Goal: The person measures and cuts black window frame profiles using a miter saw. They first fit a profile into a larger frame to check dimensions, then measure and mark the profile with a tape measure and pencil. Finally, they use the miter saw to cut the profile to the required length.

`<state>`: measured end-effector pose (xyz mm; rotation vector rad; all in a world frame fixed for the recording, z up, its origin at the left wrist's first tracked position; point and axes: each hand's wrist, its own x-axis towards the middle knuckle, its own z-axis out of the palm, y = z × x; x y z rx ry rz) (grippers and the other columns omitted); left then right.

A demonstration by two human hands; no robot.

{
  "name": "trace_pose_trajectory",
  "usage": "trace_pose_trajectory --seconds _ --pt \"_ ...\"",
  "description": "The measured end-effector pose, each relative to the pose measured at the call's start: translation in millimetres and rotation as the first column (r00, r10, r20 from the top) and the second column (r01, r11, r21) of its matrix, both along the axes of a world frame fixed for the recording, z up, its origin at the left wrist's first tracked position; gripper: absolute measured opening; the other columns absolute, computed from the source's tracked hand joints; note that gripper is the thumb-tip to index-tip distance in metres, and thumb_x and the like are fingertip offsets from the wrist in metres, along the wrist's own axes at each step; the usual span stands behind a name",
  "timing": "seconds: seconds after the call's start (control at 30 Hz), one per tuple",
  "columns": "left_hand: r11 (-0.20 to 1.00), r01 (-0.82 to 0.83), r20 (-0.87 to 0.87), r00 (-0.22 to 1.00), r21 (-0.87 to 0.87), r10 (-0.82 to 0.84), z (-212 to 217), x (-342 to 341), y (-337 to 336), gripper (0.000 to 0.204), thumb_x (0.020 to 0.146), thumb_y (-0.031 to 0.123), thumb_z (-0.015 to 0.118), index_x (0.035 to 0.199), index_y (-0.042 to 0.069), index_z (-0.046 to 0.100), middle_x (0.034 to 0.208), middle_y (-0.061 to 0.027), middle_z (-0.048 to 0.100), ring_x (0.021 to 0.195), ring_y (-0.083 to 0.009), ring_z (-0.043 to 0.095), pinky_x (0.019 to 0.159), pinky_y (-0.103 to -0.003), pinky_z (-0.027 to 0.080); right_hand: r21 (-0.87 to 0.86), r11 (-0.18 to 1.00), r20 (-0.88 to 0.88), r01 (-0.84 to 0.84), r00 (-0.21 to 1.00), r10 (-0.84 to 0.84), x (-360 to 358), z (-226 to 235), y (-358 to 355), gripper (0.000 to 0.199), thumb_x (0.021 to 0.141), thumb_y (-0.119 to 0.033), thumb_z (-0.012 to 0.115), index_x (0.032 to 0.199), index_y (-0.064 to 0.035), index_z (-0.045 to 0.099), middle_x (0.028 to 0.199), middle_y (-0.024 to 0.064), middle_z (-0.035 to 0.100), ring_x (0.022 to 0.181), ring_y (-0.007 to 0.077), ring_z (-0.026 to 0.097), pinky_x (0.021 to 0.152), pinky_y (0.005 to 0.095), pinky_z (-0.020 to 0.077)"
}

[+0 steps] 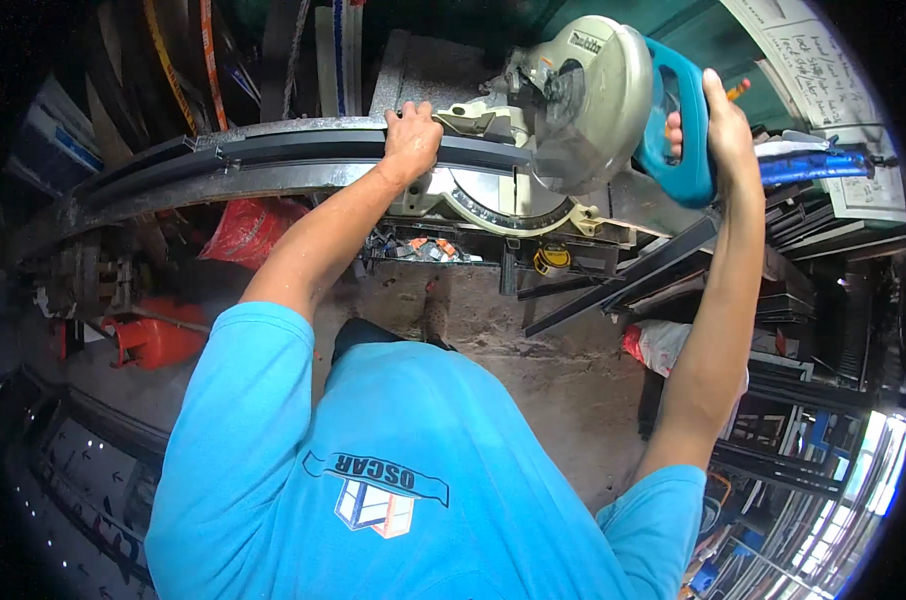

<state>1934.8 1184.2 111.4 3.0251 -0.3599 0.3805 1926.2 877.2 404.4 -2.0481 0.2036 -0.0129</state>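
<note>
A mitre saw point(613, 90) with a pale guard and a teal handle point(685, 178) stands on the bench ahead of me, right of the middle. My right hand point(725, 130) is wrapped round that handle, thumb up along its outer side. A long dark metal profile point(303, 155) lies along the bench against the fence and runs to the saw's round base point(498, 195). My left hand point(413, 140) is closed over the profile, left of the saw head, fingers curled over its far side. The guard hides the blade and the profile's right end.
Offcuts point(433, 248) and a yellow tape measure point(551, 260) lie below the saw. Dark bars point(623, 285) jut out on the right. A red bag point(253, 230) and a red gas cylinder point(153, 340) are at left. A blue tube-like object point(818, 167) lies beyond my right wrist.
</note>
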Motion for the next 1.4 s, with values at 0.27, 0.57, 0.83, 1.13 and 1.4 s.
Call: trace_pose_trajectory --seconds 0.27,0.57,0.83,1.13,1.4 --pt "0.999 0.011 -0.032 0.999 0.039 -0.01 5 0 -9 0.016 0.075 0.012 0.072 0.089 0.008 0.077 0.11 -0.0089 0.061 0.108 -0.0293 0.056 0.093 -0.057 0.041 0.024 0.995 0.027 0.101 0.994 -0.102 -52 -43 -4 0.069 0.1 -0.062 0.042 0.084 0.0012 0.063 0.067 0.0094 0.063 0.053 0.0176 0.062 0.051 0.0319 0.0537" --pt "0.998 -0.003 0.0 1.0 0.07 0.003 4 0 -7 0.014 0.077 0.013 0.069 0.089 0.009 0.077 0.107 -0.0079 0.062 0.107 -0.0285 0.057 0.095 -0.058 0.039 0.049 0.991 0.102 0.121 0.987 -0.126 -68 -60 4 0.066 0.101 -0.06 0.042 0.081 -0.0004 0.062 0.064 0.0085 0.062 0.051 0.0158 0.06 0.049 0.0302 0.0523" --pt "0.996 -0.001 -0.007 1.0 0.091 0.002 6 0 -9 0.019 0.069 0.015 0.076 0.088 0.01 0.077 0.109 -0.0083 0.061 0.109 -0.029 0.057 0.094 -0.057 0.04 0.025 0.99 0.169 0.14 0.975 -0.142 -73 -66 6 0.069 0.101 -0.062 0.042 0.077 -0.0001 0.064 0.059 0.0081 0.06 0.049 0.0158 0.059 0.049 0.0292 0.051" --pt "0.997 0.017 -0.008 1.0 0.074 -0.016 1 0 -6 0.021 0.066 0.014 0.078 0.086 0.012 0.077 0.108 -0.0098 0.059 0.11 -0.0304 0.056 0.098 -0.06 0.038 0.035 0.994 0.185 0.107 0.976 -0.111 -75 -69 5 0.063 0.102 -0.061 0.041 0.088 -0.0024 0.061 0.068 0.0061 0.062 0.053 0.0133 0.06 0.048 0.0293 0.0515" --pt "0.997 0.03 -0.029 0.999 0.064 -0.028 14 -3 -10 0.02 0.067 0.016 0.079 0.086 0.011 0.077 0.107 -0.0082 0.063 0.108 -0.0295 0.058 0.097 -0.059 0.04 0.041 0.991 0.165 0.13 0.977 -0.135 -77 -70 3 0.064 0.102 -0.06 0.041 0.084 -0.0015 0.062 0.065 0.0065 0.061 0.053 0.0147 0.06 0.048 0.0302 0.0513"
